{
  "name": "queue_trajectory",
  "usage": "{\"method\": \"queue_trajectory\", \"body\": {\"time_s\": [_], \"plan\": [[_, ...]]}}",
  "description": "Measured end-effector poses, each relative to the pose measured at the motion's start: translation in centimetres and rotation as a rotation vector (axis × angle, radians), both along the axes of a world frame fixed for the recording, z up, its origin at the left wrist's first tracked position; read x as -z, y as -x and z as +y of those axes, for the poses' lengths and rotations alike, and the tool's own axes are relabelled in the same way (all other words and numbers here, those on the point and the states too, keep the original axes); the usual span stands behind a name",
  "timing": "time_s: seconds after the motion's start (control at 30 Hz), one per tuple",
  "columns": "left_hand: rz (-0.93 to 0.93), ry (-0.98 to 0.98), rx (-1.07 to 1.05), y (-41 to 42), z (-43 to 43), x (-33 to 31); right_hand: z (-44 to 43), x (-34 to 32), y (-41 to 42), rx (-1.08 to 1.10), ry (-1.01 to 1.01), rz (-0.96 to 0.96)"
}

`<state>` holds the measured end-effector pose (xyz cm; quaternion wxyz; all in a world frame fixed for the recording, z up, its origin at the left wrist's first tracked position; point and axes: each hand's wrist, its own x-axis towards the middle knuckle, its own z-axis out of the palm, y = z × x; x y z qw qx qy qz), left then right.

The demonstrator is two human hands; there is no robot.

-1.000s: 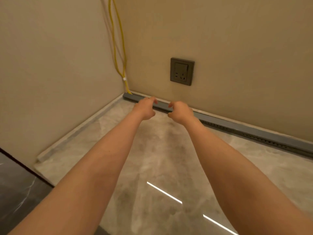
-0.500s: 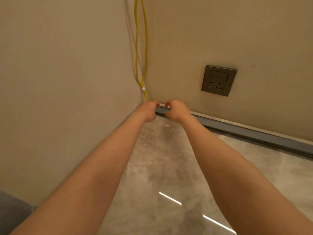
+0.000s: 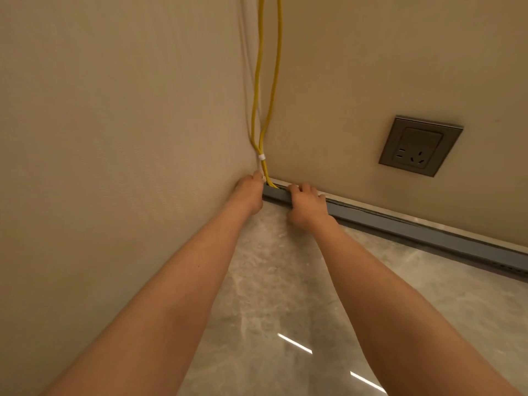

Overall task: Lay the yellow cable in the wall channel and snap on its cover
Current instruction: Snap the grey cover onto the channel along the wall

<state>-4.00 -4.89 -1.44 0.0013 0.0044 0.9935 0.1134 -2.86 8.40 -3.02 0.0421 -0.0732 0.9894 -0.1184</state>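
Both hands have slid along into the corner. Right grip (image 3: 307,205) clamps over the grey cover (image 3: 428,234) near its end; left grip (image 3: 248,192) curls at the very end, where the yellow cable (image 3: 270,81) drops in under it, though on what I cannot tell. Seemingly the last stretch of snapping: next, press firmly there without nipping the cable.

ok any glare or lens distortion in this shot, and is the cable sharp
Head view: warm, dim light; two bright glare streaks on the glossy floor; wide-angle skew tilts the wall socket; the yellow cable is sharp, shadowed where it reaches the left hand.
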Motion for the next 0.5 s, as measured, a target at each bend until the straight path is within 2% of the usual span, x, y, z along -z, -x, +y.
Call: {"method": "queue_trajectory", "body": {"time_s": [0.23,0.5], "plan": [[0.062,0.002,0.037,1.1,-0.3,1.4,0.3,1.2,1.2,-0.029,-0.096,0.102],[0.076,-0.020,0.156,2.1,0.3,0.9,2.5,1.3,1.0,-0.096,-0.209,0.107]]}}
